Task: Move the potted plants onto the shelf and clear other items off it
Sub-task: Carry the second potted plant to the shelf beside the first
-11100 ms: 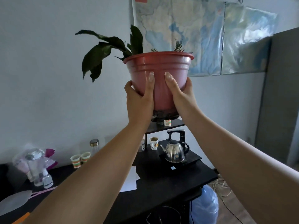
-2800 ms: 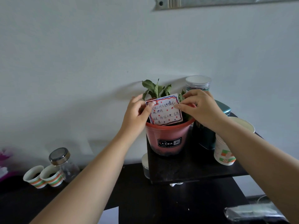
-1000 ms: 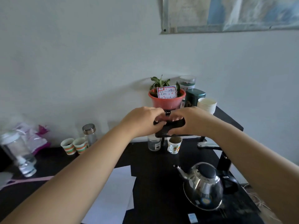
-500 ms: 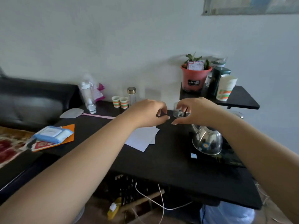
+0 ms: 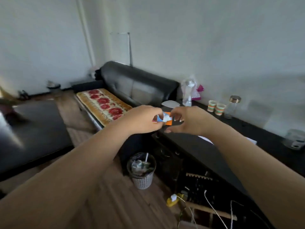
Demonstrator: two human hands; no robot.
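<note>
Two bare hands meet in mid-frame above the near corner of the long black tabletop [image 5: 206, 146]. Left hand [image 5: 142, 119]: fingers curled, tips close against a small blue-and-white packet [image 5: 162, 118]; whether it pinches the packet or the packet lies behind on the tabletop, cannot tell. Right hand [image 5: 186, 120]: fingers loosely bent, thumb low, tips just beside the packet, no clear grip seen. Flat orange card [image 5: 168, 122] under or behind the packet, at the tabletop corner.

Potted plants and shelf: neither in view.

Along the wall side of the tabletop: clear plastic bottle [image 5: 188, 93] with pink wrapping beside it, white fan-shaped flat thing [image 5: 170, 104], pair of striped paper cups [image 5: 216, 107] touching each other, glass jar with metal lid [image 5: 232, 104] just beside them. White paper sheets [image 5: 231, 139] near the right forearm.

Black leather sofa [image 5: 138, 85] with red-flowered seat mat [image 5: 104, 103] behind the hands. Grey mesh wastebasket [image 5: 142, 172] on the wooden floor below, holding litter; cables and a yellow object lie near it
</note>
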